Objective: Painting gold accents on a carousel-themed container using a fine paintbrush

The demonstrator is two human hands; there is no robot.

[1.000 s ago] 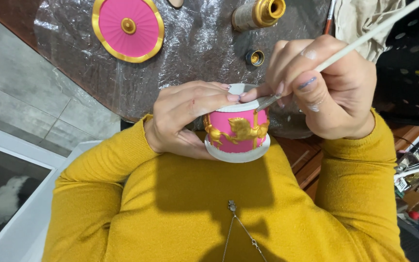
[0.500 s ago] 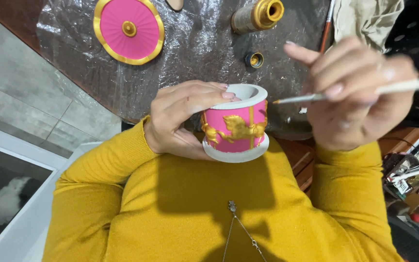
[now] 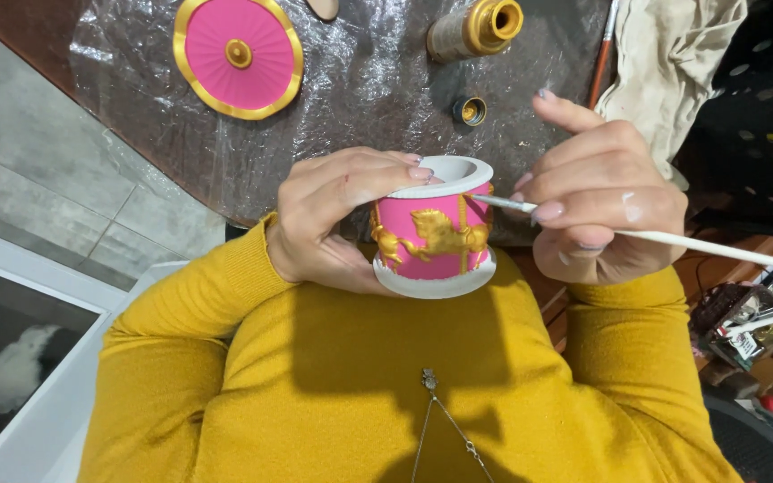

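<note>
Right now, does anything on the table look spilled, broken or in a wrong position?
Nothing looks spilled or broken. One detail: the gold paint bottle lies on its side, open, with its small cap apart on the plastic sheet. No paint shows around its mouth.

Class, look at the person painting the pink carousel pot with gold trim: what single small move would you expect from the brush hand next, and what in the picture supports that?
Probably a short stroke along the gold post. The right hand holds the thin brush with its tip at the upper right edge of the pink pot, and the left hand steadies the pot by its white rim.
</note>
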